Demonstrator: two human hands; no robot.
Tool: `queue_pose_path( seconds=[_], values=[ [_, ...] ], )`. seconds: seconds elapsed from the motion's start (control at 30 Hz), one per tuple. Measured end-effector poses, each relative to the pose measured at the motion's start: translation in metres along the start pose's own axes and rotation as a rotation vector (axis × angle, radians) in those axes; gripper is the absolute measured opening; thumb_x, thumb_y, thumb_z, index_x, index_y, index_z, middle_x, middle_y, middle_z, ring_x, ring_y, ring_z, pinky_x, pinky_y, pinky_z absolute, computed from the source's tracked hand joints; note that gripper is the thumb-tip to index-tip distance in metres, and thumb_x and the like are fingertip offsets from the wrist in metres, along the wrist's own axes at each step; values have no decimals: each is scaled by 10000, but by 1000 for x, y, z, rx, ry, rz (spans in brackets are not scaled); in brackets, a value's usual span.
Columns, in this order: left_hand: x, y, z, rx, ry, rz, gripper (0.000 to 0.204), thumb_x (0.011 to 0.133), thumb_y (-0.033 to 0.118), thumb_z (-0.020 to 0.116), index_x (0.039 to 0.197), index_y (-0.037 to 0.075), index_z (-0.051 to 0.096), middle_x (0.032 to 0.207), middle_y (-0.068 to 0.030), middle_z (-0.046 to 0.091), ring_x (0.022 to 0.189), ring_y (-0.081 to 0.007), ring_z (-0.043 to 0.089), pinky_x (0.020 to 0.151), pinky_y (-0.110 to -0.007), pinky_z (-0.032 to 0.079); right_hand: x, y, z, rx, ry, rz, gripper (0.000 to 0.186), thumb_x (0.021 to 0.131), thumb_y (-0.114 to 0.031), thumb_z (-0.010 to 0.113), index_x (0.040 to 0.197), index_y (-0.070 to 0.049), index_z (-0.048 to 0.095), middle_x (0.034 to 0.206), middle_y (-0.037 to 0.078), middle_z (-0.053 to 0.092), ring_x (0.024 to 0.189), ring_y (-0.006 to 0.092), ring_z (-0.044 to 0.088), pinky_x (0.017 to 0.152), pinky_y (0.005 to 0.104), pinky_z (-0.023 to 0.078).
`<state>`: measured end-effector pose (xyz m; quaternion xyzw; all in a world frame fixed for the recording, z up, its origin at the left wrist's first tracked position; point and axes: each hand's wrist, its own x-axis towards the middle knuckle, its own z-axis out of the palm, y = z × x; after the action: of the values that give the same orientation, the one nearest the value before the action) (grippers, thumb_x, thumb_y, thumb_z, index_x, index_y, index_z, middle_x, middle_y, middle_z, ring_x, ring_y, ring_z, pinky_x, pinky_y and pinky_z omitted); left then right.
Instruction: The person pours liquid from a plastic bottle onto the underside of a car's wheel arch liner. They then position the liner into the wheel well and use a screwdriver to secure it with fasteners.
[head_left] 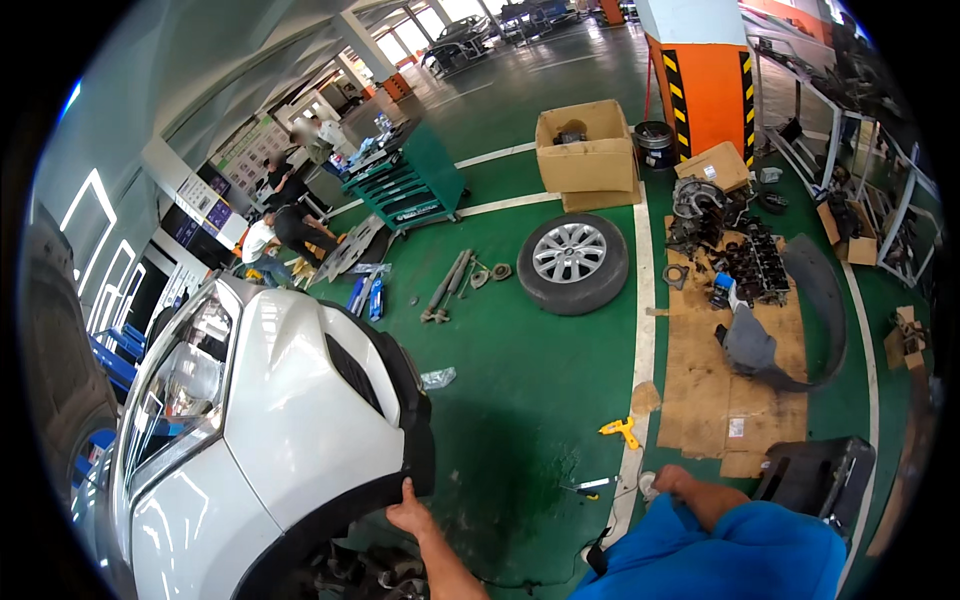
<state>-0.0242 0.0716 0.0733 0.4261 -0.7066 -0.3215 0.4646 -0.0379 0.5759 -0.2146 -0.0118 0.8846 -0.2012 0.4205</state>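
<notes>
The white car's front end fills the left, its bumper edged with black wheel-arch trim. My left hand grips that trim at its lower edge, fingertips against the black plastic. At lower right, my right hand is curled beside my blue-clothed body, near a small white object; what it holds is too unclear to name. A yellow glue-gun-shaped tool and a screwdriver lie on the floor between my hands.
A loose wheel, cardboard box and green tool cart stand ahead. Engine parts and a grey liner lie on cardboard at right, near a black panel. Several people are at the back left.
</notes>
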Motion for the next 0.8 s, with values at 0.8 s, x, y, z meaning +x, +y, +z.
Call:
queue_pose_path(
  seconds=[0.8],
  values=[
    [7, -15, -3, -85, -33, 29, 582, 690, 345, 886, 773, -159, 606, 744, -225, 656, 646, -299, 599, 636, -440, 495, -11, -10, -3, -103, 145, 78, 313, 784, -153, 582, 1051, -73, 724, 1232, 191, 630, 1148, 311, 611, 944, 384, 513]
  ],
)
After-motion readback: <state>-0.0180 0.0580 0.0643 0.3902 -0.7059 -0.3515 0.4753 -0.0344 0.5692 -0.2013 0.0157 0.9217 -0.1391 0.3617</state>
